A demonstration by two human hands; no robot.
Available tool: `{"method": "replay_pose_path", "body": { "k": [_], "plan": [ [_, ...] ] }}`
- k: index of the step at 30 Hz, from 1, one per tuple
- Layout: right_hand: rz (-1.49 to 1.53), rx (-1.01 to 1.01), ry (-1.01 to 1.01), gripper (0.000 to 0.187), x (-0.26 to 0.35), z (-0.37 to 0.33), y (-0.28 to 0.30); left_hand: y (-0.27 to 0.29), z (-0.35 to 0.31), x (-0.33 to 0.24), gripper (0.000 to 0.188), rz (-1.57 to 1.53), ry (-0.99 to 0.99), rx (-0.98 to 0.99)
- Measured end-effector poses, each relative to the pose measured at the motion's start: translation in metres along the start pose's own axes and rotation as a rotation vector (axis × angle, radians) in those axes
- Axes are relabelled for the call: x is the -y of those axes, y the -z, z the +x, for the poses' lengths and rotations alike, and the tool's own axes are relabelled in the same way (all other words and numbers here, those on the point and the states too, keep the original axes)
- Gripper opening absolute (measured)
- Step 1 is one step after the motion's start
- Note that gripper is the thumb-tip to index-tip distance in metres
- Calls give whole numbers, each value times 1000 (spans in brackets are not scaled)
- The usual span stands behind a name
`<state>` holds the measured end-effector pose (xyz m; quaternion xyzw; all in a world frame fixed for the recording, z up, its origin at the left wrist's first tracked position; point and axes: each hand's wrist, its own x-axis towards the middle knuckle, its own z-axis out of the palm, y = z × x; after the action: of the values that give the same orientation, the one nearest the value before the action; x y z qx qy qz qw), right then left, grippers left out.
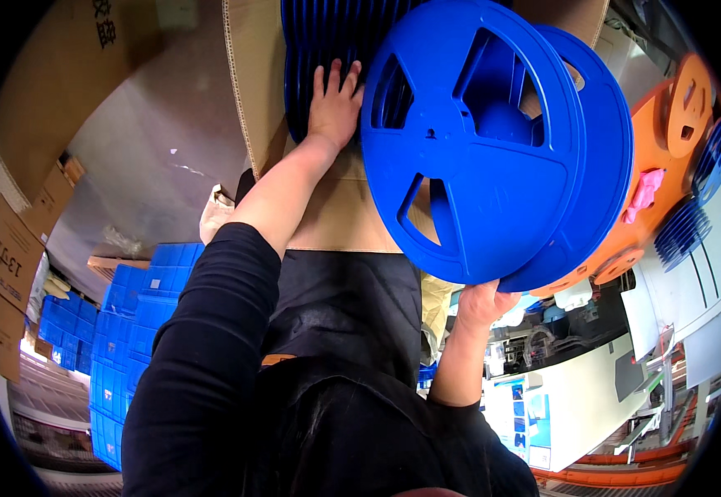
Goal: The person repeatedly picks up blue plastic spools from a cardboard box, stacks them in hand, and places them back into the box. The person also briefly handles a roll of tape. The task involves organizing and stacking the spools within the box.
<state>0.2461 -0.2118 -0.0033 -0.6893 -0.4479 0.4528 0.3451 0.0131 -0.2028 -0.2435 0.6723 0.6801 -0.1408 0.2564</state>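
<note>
Blue reel (501,199): two broad discs joined by a hub, with cut-out windows in the front one; held tilted over the right side of the carton, hiding part of it.
Carton (336,224): brown cardboard, with its inside in view; a cut wall edge shows along its left side.
Blue crates (145,323): a stack of many, low and to the left of the carton, well apart from it.
Row of blue rims (352,25): packed closely side by side in the carton's far part, their edges making parallel ridges.
Pale bench (580,414): below and to the right of the carton, with a dark panel on its top.
Orange discs (654,149): right of the carton, beyond the held reel, overlapping one another.
Left hand (336,108): palm down, fingers spread over the rims inside the carton; how firmly they press cannot be told.
Right hand (483,305): gripping the reel's lower rim near the carton's near right corner, most fingers hidden.
Pink scrap (644,195): crumpled, right of the carton, against the orange.
</note>
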Motion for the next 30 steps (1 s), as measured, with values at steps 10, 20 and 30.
{"method": "replay_pose_path", "body": {
  "k": [10, 20, 30],
  "plan": [
    [-252, 181, 24, 24, -11, 8, -29, -5, -46, -35, 50, 275, -13, 413],
    [-359, 187, 75, 19, -5, 12, -44, -22, -61, -40, 50, 234, 41, 420],
    [-358, 209, 119, 16, 12, 20, -52, -29, -71, -44, 57, 16, 73, 411]
  ]
}}
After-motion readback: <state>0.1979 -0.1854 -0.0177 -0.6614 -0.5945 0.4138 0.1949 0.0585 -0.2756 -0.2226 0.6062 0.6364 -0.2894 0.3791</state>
